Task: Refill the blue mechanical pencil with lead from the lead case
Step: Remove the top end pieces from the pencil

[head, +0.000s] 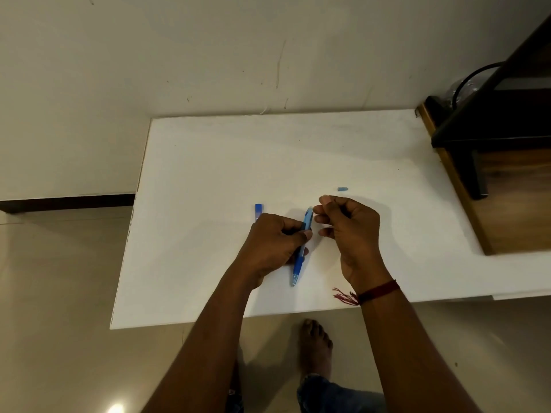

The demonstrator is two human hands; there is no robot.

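My left hand [275,244] grips the blue mechanical pencil [300,260] around its middle, tip pointing toward me and the open top end pointing away. My right hand [347,225] hovers at the pencil's top end with thumb and fingertips pinched together; whatever is pinched is too thin to make out. The blue lead case [258,210] lies on the white table just beyond my left hand, partly hidden by it. A small blue pencil cap [342,189] lies on the table beyond my right hand.
The white table [208,189] stands against a cream wall, its left and near edges dropping to a tiled floor. A dark wooden shelf unit [492,138] stands at the right. My bare foot [314,344] shows under the near edge.
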